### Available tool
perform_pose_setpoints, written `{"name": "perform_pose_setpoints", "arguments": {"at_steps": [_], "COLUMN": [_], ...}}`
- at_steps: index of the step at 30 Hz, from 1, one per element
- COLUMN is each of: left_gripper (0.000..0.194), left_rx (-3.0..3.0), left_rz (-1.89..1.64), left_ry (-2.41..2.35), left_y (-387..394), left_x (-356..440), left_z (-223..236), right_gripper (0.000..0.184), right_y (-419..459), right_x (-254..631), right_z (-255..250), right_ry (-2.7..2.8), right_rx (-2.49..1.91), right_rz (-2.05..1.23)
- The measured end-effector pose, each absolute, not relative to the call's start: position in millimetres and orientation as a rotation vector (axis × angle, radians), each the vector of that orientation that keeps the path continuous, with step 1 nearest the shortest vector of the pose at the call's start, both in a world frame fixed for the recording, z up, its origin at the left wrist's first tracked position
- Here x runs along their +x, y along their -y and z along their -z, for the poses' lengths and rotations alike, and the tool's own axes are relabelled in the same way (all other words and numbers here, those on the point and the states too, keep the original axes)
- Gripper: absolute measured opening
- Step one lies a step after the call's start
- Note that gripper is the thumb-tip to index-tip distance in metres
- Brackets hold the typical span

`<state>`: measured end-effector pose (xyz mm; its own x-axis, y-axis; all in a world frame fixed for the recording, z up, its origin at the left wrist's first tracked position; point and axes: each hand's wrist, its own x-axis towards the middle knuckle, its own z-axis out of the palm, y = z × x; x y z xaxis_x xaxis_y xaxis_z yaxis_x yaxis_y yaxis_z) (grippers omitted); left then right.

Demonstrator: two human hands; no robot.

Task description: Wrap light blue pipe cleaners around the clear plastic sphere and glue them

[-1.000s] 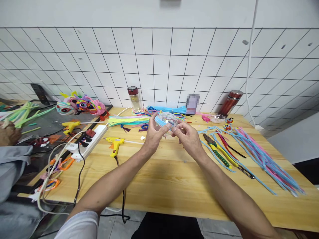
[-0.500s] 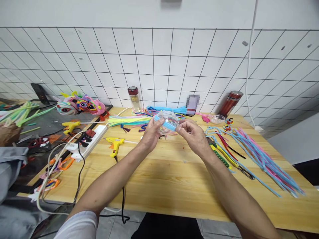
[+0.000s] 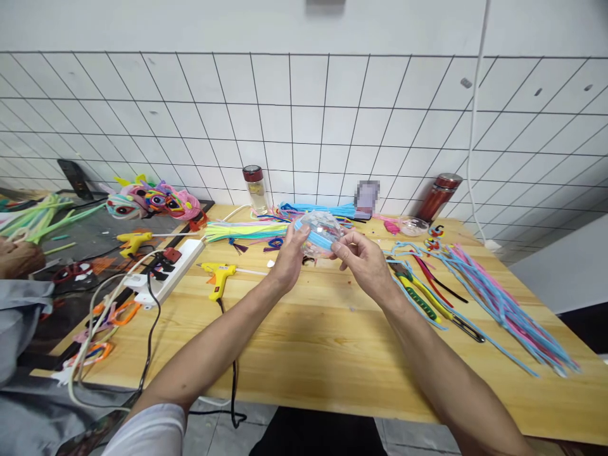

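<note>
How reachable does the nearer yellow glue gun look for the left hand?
Probably yes: nothing seems to block the way over the wooden tabletop from the left hand to the nearer yellow glue gun, though that hand is occupied with the clear ball.

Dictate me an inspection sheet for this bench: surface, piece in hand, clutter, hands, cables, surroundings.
Surface: wooden table, small scraps on it.
Piece in hand: clear round piece with a blue band.
Clutter: yellow glue gun, green-and-yellow pliers, blue and pink fuzzy strips.
Hands: left hand grips the clear round piece, right hand pinches its edge.
Cables: black cord hangs over the near edge; power strip has plugs in.
Surroundings: tiled wall behind; co-worker's hand at far left.
</note>
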<state>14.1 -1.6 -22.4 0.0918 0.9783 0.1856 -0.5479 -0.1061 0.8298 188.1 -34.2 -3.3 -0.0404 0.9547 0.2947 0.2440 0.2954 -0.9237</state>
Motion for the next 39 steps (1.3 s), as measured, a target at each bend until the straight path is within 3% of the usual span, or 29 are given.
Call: {"name": "perform_pose_setpoints", "arguments": {"at_steps": [5,11,20,26,34,39], "left_gripper": [0.068,0.094,0.071,0.070,0.072,0.070], "left_rx": [1.002,1.125,0.977,0.912,0.944,0.968], "left_rz": [-1.539,-1.552,-1.526,-1.385,-1.252,-1.225], "left_ry": [-0.715,-0.797,-0.746,-0.622,-0.488,-0.473], "left_y": [2,9,3,4,4,6], "left_x": [16,20,12,8,6,7], "left_z": [32,30,21,9,4,3], "right_gripper": [0.042,0.046,0.028,0.041,0.033,0.038], "right_y": [31,30,37,34,32,34], "right_x": [189,188,197,199,200,199], "right_z": [6,9,-15,-14,-12,-13], "right_ry": [1.520,1.541,1.637,1.587,1.527,1.511], "right_rx": [-1.227,-1.238,-1.178,-1.168,-1.165,-1.171], "right_rz": [-0.793,-0.773,-0.726,-0.780,-0.813,-0.874]}}
